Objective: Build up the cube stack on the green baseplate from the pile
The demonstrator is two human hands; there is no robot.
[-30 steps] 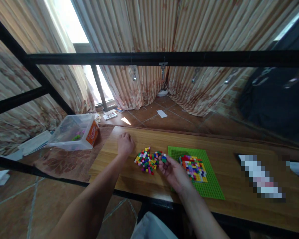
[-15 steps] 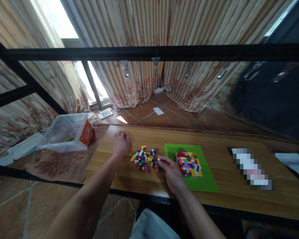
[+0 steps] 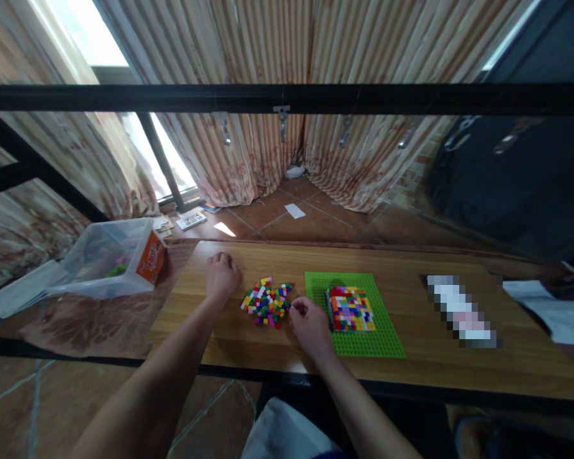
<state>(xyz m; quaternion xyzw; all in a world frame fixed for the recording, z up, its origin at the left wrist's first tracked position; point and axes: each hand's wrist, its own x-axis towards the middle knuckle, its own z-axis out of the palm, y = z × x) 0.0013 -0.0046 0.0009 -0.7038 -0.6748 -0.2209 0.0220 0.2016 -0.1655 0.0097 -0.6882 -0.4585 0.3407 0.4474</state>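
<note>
Well to the left of the brick pile (image 3: 264, 305), past the end of the bench (image 3: 258, 347), sits a clear plastic box (image 3: 93, 258) (orange label facing the pile). Just left of the pile, the left hand (image 3: 223, 275) rests with fingers loosely curled; I cannot tell if they cover anything. At the pile's right edge, the right hand (image 3: 310, 326) has thumb and fingertips drawn close, any brick between them too small to tell. Right of the pile, a multicoloured brick block (image 3: 351, 309) stands on a green baseplate (image 3: 382, 338).

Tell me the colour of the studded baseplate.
The baseplate is bright green, shown best in the head view.
</note>
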